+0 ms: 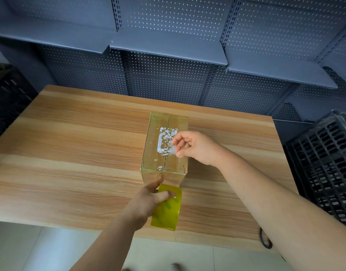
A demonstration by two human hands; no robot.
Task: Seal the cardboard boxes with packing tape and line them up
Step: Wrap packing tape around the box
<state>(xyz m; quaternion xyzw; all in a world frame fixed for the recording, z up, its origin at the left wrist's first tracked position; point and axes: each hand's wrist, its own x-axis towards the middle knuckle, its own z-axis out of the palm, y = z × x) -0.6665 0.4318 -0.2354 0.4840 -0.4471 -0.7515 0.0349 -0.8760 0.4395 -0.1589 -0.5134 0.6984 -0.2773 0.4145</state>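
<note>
I see the wooden table (pixel 70 133) beneath the cardboard box (pixel 154 137), which stands mid-table with glossy clear tape over its top. At the box's near face, my left hand (pixel 144 202) has its grip clamped round the yellow tape roll (pixel 168 216). Over the box's right edge my right hand (pixel 197 147) curls; I cannot tell whether its grip pinches anything.

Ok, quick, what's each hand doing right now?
Left hand: grips the tape roll.
Right hand: fingers curled above the box; holding anything, cannot tell.
</note>
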